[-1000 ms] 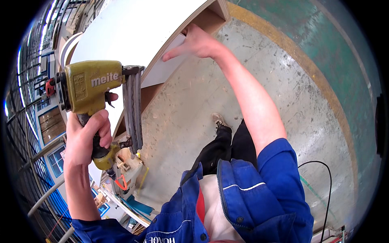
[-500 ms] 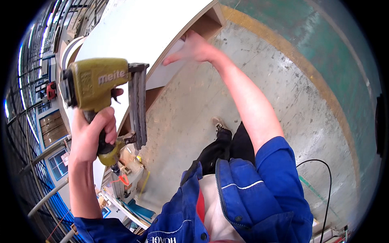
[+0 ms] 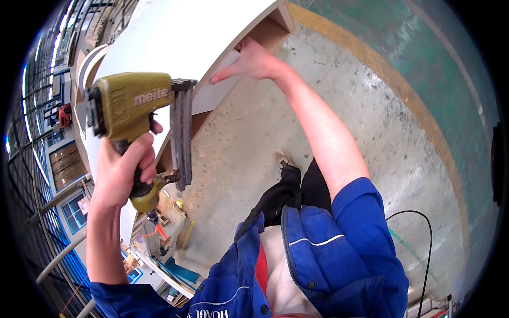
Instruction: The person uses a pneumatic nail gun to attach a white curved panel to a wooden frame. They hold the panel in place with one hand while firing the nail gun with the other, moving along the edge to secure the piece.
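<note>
My left hand (image 3: 124, 169) is wrapped round the black grip of an olive-yellow nail gun (image 3: 135, 103). One finger lies by its trigger, and its long grey magazine hangs on the right side. The gun is over the near part of a long white-topped wooden cabinet carcass (image 3: 175, 37). On the carcass's open right side, my right hand (image 3: 252, 63) reaches to a white inner board (image 3: 214, 95), thumb and fingers spread apart. The thumb is by the edge of the white top, while the other fingertips are partly hidden inside the opening.
Grey concrete floor (image 3: 350, 100) runs along the right, bordered by a yellow line (image 3: 371, 61) and green floor beyond. A black hose (image 3: 430, 238) curves at the lower right. Below the gun stands a cluttered work surface (image 3: 172, 225). Curved white-edged pieces (image 3: 87, 69) are at the left.
The nail gun and my left hand have shifted slightly up and to the right, with the gun tilting a little. My right hand stays almost in place.
</note>
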Tool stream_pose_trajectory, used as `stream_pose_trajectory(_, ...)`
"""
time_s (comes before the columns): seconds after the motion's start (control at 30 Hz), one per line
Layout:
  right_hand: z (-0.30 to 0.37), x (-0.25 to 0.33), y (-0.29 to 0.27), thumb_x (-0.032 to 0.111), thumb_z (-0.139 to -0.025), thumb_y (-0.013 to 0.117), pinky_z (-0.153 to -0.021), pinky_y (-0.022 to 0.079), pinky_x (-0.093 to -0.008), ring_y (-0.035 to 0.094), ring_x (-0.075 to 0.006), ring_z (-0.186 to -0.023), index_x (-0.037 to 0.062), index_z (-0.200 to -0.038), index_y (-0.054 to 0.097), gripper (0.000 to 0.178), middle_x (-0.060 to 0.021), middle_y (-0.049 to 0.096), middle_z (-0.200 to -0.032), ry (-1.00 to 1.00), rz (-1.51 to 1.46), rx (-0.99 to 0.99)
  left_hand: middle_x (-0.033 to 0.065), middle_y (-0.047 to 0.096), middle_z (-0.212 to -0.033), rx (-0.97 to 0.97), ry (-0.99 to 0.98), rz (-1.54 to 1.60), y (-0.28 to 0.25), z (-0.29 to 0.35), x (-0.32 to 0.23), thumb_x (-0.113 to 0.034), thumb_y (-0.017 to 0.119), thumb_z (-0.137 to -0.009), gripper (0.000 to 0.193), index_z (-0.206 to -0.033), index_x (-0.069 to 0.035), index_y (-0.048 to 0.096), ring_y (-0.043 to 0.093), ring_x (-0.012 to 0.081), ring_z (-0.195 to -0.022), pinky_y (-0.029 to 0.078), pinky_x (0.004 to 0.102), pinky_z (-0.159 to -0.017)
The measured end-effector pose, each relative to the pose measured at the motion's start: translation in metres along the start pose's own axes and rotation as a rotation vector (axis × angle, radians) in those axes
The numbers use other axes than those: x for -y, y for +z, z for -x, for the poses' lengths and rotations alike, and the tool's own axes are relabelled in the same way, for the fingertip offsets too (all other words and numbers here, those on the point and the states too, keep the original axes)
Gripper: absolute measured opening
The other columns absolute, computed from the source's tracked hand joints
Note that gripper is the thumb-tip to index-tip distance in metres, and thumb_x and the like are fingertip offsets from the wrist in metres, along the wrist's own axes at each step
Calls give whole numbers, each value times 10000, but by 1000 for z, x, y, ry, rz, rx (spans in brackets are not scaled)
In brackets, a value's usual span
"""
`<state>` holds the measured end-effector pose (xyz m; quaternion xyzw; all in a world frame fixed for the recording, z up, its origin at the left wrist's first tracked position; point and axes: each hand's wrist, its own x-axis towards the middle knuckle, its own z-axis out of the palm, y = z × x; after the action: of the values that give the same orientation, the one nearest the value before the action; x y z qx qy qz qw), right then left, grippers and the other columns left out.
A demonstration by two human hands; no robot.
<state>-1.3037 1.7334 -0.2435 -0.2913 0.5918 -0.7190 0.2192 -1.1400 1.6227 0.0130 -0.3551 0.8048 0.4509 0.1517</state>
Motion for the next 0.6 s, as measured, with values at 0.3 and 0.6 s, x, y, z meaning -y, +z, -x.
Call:
stream_pose_trajectory(0.3, -2, -3, -3, 426, -565, 928, -1102, 391, -347, 555, -293, -1246, -20, -1201, 657, 822, -179, 648, -1252, -73, -70, -10, -18, 398, -568, 26, 80, -16, 8, -11, -20, -126, 566, -869, 399, -1214, 74, 565, 398, 81, -423, 339, 234, -418)
stream_pose_trajectory(0.6, -3, -9, -4, 404, -570, 931, -1076, 407, -340, 584, -285, -1199, -21, -1200, 653, 809, -183, 652, -1241, -57, -94, 56, -31, 392, -566, 74, 17, -48, 2, -16, -23, -139, 566, -889, 389, -1222, 60, 561, 400, 69, -422, 342, 227, -418)
